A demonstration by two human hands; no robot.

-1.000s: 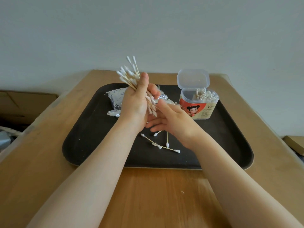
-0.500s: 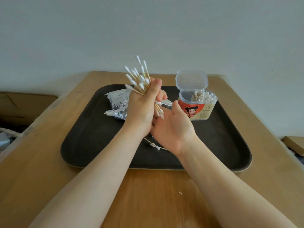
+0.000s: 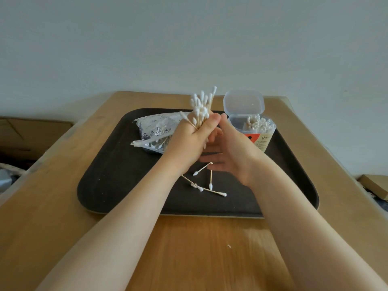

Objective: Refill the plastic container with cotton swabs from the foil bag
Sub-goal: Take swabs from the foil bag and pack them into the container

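We grip a bundle of cotton swabs (image 3: 202,108) in our left hand (image 3: 189,141), fingers clenched round the sticks, tips up. Our right hand (image 3: 233,156) stays relaxed, fingers straight, touching the left at 3 o'clock. The plastic container (image 3: 255,131) stands lid open at 2 o'clock on the tray (image 3: 109,185); the foil bag (image 3: 156,131) lies at 10 o'clock; 4 loose swabs (image 3: 206,186) lie at 6 o'clock

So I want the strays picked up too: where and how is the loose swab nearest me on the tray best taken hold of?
Probably at the bare wooden shaft of the nearest loose swab, pinched from straight above. It lies flat on the tray, so no finger gets underneath. Its left end crosses another loose swab; grip nearer its right tip.
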